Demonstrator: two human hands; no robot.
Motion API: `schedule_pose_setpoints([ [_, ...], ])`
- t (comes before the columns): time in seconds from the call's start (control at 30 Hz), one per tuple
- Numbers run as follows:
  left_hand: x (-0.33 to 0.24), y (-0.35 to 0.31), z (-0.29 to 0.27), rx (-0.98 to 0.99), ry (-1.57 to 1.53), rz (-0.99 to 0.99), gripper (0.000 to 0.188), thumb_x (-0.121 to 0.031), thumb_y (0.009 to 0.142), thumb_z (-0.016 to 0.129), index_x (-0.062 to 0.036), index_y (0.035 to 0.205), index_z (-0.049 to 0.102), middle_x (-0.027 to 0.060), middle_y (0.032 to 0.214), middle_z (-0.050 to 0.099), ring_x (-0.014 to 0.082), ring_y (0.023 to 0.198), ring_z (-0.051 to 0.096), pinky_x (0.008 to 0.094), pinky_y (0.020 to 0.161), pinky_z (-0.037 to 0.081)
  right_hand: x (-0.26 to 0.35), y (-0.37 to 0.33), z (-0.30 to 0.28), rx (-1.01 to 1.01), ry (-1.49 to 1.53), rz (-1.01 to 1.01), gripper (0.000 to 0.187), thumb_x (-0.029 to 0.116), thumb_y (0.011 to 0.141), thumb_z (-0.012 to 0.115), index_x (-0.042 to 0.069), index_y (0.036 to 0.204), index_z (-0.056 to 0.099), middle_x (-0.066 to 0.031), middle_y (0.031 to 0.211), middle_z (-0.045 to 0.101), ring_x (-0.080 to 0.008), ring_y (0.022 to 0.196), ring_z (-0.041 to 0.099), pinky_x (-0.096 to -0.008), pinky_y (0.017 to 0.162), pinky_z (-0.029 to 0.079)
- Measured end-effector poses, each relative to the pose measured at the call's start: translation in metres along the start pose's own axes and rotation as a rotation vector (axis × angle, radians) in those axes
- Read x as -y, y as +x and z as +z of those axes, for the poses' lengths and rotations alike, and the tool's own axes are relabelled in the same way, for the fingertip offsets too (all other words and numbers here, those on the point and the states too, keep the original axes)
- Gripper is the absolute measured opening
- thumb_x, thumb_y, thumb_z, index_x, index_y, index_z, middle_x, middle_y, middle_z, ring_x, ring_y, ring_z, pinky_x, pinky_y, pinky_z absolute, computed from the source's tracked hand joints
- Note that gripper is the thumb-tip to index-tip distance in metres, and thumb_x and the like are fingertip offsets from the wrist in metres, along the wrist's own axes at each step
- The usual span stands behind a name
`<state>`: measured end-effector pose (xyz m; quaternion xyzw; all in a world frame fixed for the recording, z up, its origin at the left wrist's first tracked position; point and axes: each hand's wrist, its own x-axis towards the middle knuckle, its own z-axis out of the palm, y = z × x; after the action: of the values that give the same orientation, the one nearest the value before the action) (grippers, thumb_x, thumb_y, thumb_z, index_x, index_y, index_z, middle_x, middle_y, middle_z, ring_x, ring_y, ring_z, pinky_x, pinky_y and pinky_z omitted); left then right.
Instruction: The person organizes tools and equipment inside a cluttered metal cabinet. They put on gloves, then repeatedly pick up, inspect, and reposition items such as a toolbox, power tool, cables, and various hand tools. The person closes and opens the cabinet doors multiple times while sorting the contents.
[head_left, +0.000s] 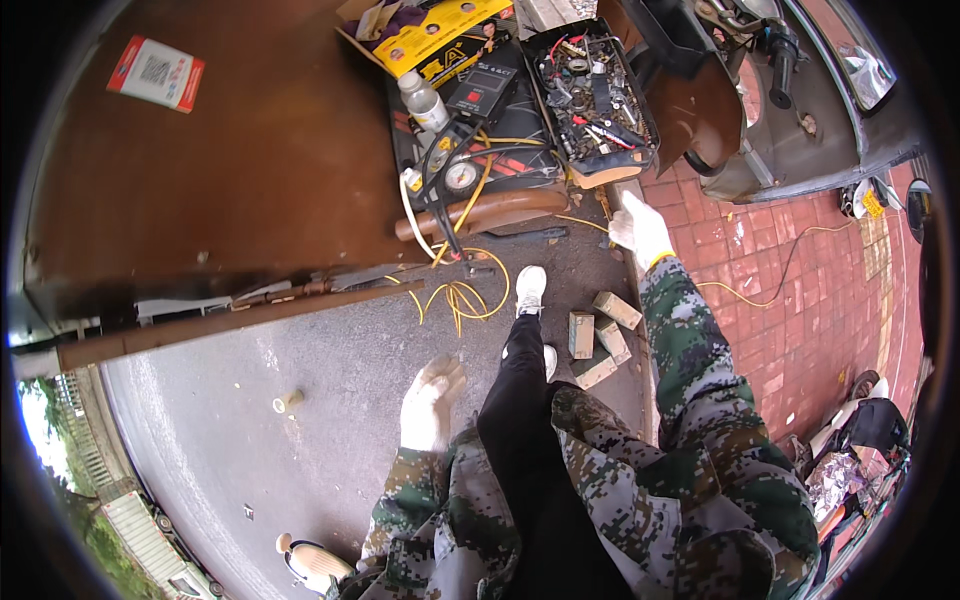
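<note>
My left hand [432,402], in a white glove, is held in front of my body above the grey pavement. Its fingers look loosely bent and slightly apart, with nothing seen in them. My right hand [642,232], also white-gloved, reaches forward by the kerb, just below a black tray [648,160] crammed with small metal parts and tools. Its fingers look partly spread, and no held thing shows. Left of the tray are a black box-shaped device [482,92] with a red button, a clear plastic bottle [424,103], a round pressure gauge [461,177] and looped yellow hose [470,300].
Several blocks [581,335] lie by my feet against the kerb. A large brown metal panel [250,150] fills the upper left. A yellow box [440,40] sits behind the device. At right stand a vehicle with handlebars [782,70] and a heap of bags [875,430] on red paving.
</note>
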<state>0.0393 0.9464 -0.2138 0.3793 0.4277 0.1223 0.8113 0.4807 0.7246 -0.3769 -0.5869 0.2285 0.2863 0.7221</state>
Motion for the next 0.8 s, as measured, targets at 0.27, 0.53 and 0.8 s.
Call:
schedule_pose_setpoints([
  [0.27,0.007,-0.084,-0.128,-0.225,-0.022,0.018,0.082,-0.026,0.097,0.081,0.0156,0.159,0.047,0.0334,0.159,0.058,0.0453,0.149,0.057,0.0564,0.128,0.045,-0.063,-0.013,0.134,0.380,-0.285,-0.647,0.038,0.021,0.108,0.076,-0.002,0.137,0.074,-0.0070,0.110,0.078,-0.0132,0.093,0.074,-0.0306,0.080,0.061],
  [0.53,-0.050,-0.045,-0.173,-0.291,-0.106,0.068,0.075,-0.023,0.098,0.077,0.0136,0.157,0.048,0.0329,0.161,0.054,0.0465,0.151,0.054,0.0582,0.128,0.044,-0.064,0.066,0.137,-0.158,0.221,0.195,0.118,0.062,0.098,0.084,-0.004,0.175,0.024,-0.0289,0.176,0.031,-0.0468,0.146,0.056,-0.0589,0.115,0.057],
  [0.8,-0.097,0.124,-0.004,-0.013,0.187,-0.004,0.065,-0.025,0.102,0.076,0.0116,0.153,0.058,0.0272,0.151,0.067,0.0381,0.141,0.065,0.0504,0.124,0.050,0.038,0.159,0.139,-0.088,0.533,0.027,0.027,-0.003,0.101,0.049,-0.002,0.123,0.065,-0.0217,0.124,0.074,-0.0448,0.119,0.076,-0.0701,0.108,0.063],
])
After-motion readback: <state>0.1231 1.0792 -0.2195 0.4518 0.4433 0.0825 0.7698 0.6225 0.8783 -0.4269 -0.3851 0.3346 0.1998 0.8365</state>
